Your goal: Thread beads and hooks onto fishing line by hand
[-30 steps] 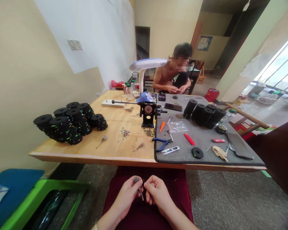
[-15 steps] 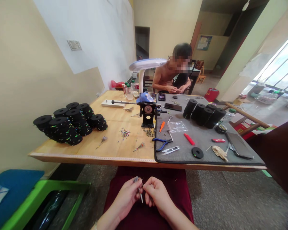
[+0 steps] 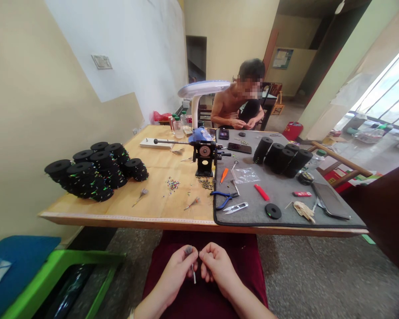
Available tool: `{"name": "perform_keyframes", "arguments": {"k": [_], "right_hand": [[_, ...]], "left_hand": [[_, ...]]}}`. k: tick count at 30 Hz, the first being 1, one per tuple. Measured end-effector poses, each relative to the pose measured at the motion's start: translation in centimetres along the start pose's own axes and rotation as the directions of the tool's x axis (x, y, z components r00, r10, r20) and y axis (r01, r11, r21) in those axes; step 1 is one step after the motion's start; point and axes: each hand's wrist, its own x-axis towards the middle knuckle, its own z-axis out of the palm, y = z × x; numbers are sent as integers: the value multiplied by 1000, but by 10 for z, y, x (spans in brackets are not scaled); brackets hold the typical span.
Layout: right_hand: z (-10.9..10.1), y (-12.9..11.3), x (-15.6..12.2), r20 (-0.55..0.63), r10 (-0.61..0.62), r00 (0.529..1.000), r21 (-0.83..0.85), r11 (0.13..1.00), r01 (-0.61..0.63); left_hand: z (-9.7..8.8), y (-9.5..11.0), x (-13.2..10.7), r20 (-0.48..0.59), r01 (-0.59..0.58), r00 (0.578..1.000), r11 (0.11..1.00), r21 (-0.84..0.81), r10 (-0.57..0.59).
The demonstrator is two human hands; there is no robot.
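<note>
Both my hands are low over my lap, below the table's front edge, with fingertips almost touching. My left hand [image 3: 177,268] is closed in a pinch on a small grey tuft, a feathered lure [image 3: 188,250], at its thumb tip. A thin pale stem [image 3: 193,274] hangs down between the hands. My right hand [image 3: 216,265] is curled shut, pinching something thin that I cannot make out, close to the same stem.
The wooden table [image 3: 153,208] carries stacked black spools [image 3: 93,170], a black winder [image 3: 204,155], loose beads [image 3: 173,184] and a desk lamp [image 3: 202,88]. A grey mat [image 3: 286,217] holds blue pliers [image 3: 224,197], snips [image 3: 236,207], black rolls [image 3: 282,157] and a phone [image 3: 330,201]. Another person [image 3: 241,104] sits opposite. A green stool [image 3: 53,274] stands at left.
My hands have drawn slightly closer together and the pale stem hangs a little lower between them. Nothing on the table has moved.
</note>
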Motion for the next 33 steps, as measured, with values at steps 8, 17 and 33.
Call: {"name": "perform_keyframes", "arguments": {"k": [8, 17, 33], "right_hand": [[-1, 1, 3, 0, -20, 1000, 0, 1000, 20], [-6, 1, 2, -59, -69, 996, 52, 996, 73], [-6, -3, -1, 73, -56, 996, -56, 997, 60]], "left_hand": [[4, 5, -3, 15, -88, 996, 978, 189, 87], [3, 9, -6, 18, -113, 994, 959, 259, 112], [-3, 20, -3, -72, -199, 972, 948, 248, 222]]}}
